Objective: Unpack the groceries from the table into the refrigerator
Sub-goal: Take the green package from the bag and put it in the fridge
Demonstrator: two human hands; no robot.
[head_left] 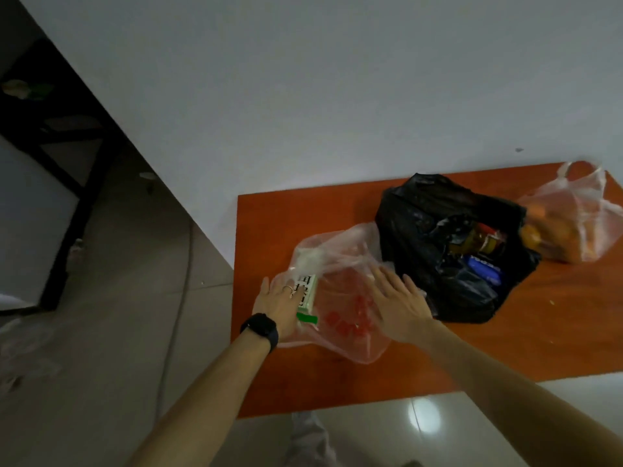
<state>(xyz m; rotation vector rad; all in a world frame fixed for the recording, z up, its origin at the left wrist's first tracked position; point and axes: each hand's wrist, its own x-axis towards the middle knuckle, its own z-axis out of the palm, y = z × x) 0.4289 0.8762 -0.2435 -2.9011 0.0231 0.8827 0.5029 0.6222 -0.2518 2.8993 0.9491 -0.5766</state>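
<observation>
We reach over an orange-brown table (556, 332) that stands against a white wall (303, 96). Three plastic bags sit on it. Nearest the table's left end lies a clear pinkish bag (340, 345), and both our hands are on it.

Our left hand (279, 305), with a black watch (260, 330) on the wrist and a ring (287, 288) on one finger, rests with fingers spread and flat against a green-and-white carton (307, 294) that lies in the bag; the hand is open, not clasped around the carton. Small red items (344, 326), too blurred to name, show through the plastic just beside the carton.

Our right hand (399, 306) lies palm down on the right side of the same bag, fingers extended and apart, holding nothing that we can see.

Just right of this bag, touching it, a black bag (421, 214) gapes open with a dark bottle with a red cap (478, 239) and a blue packet (485, 267) inside. Further right, a second clear bag (586, 210) holds orange fruit (531, 235).

Off to the left stands a dark-framed piece of furniture (67, 170) on the tiled floor (118, 332).
</observation>
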